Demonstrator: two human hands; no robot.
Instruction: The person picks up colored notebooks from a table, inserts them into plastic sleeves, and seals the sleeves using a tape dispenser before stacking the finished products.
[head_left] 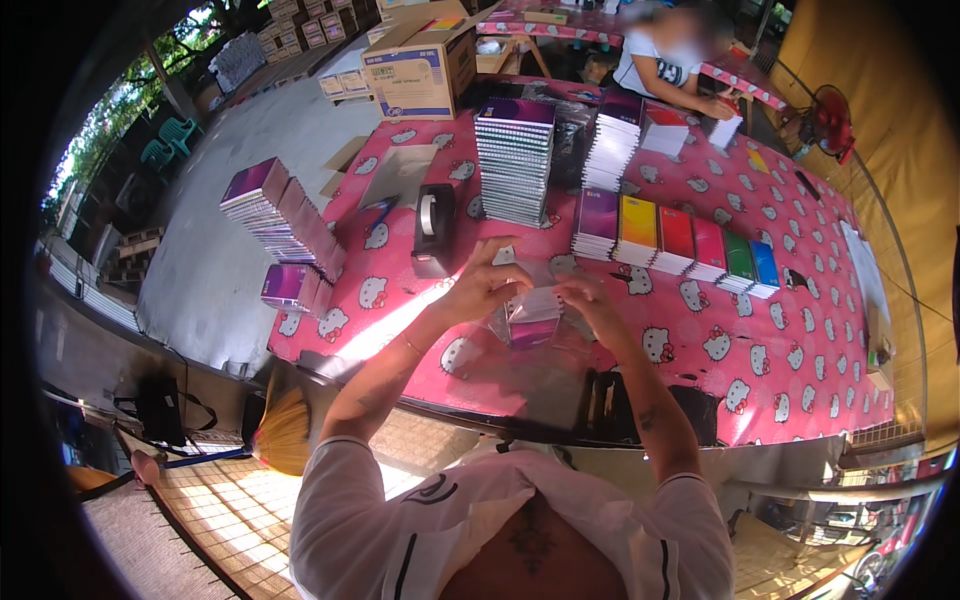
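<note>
In front of me lies a small purple-covered notebook (535, 333), with a clear plastic bag (538, 272) around it. My left hand (488, 287) pinches the bag's upper edge between thumb and fingers, its other fingers raised. Opposite it, my right hand (588, 296) has its fingertips closed on the same plastic, just above the notebook. A black tape dispenser (433, 232) stands left of and beyond my left hand. Beyond my right hand runs a row of spiral notebooks, from a purple stack (597, 215) through yellow (637, 222) and red (675, 232) to blue (763, 262).
Tall notebook stacks (515, 160) rise at the far middle, and purple bundles (262, 200) stand at the left edge. The pink patterned tablecloth (655, 345) covers the table. Across it, another person (668, 70) handles a red notebook (724, 124). A cardboard box (415, 80) sits behind.
</note>
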